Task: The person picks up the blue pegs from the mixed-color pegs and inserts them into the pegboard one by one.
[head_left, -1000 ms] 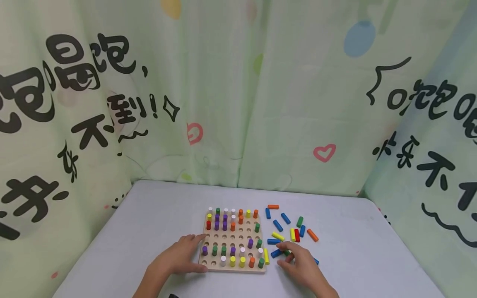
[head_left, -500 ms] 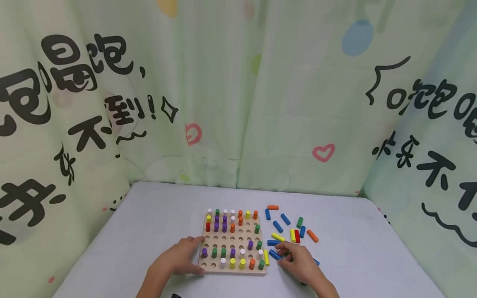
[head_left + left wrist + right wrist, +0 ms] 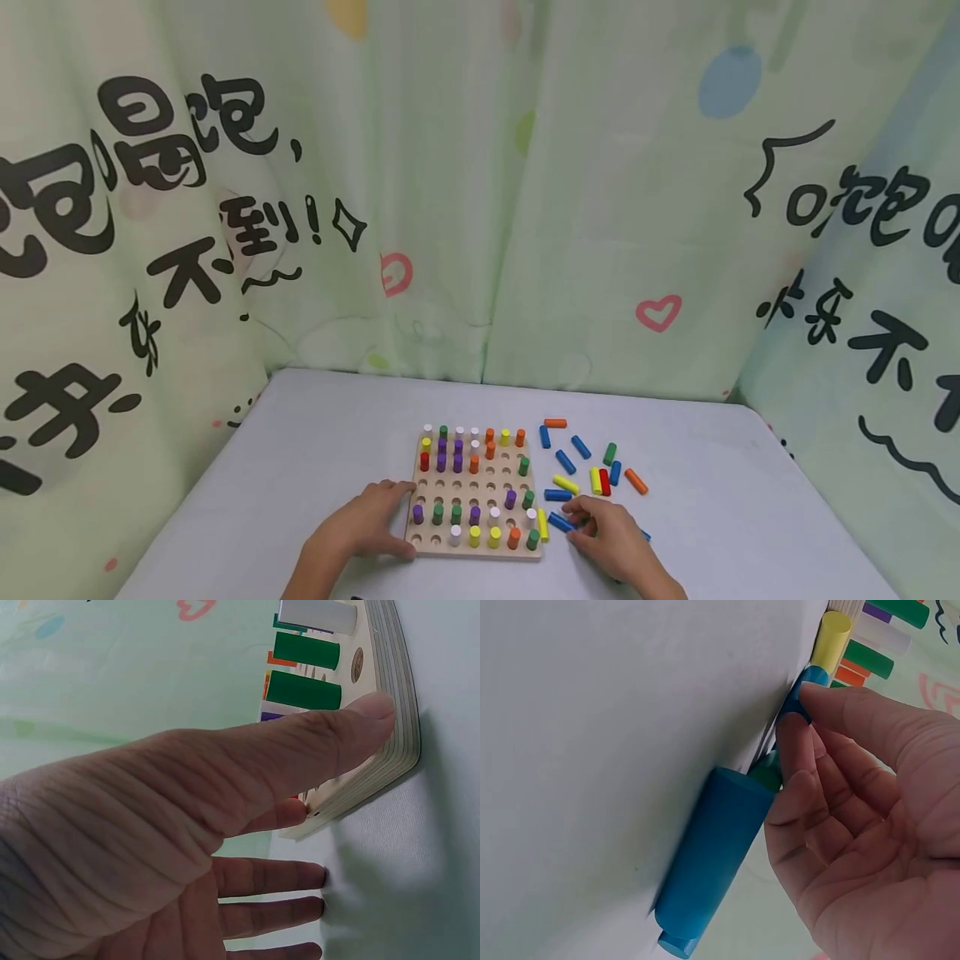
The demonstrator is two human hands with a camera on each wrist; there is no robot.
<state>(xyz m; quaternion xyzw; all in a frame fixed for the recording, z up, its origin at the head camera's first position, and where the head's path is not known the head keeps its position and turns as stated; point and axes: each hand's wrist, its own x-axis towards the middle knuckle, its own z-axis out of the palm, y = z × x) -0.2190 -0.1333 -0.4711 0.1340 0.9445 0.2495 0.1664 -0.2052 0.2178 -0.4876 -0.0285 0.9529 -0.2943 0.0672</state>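
A wooden pegboard (image 3: 480, 479) lies on the table, with coloured pegs standing in many of its holes. My left hand (image 3: 367, 521) rests at its left side, the thumb on the near-left corner and the index finger on the left edge. In the left wrist view the fingers (image 3: 274, 877) are mostly straight. My right hand (image 3: 611, 533) is right of the board and pinches the end of a blue peg (image 3: 560, 522) between thumb and index finger. In the right wrist view that blue peg (image 3: 815, 676) is partly hidden by the fingertips.
Loose pegs lie right of the board, including a yellow peg (image 3: 543, 525) along its edge, a red peg (image 3: 605, 482) and an orange peg (image 3: 636, 481). In the right wrist view a large-looking blue peg (image 3: 712, 855) and a green peg (image 3: 766, 772) lie near the hand.
The right fingers have closed in on the blue peg, and it has turned so its right end now points toward the near side. The left hand stays at the board; the head view shifts slightly.
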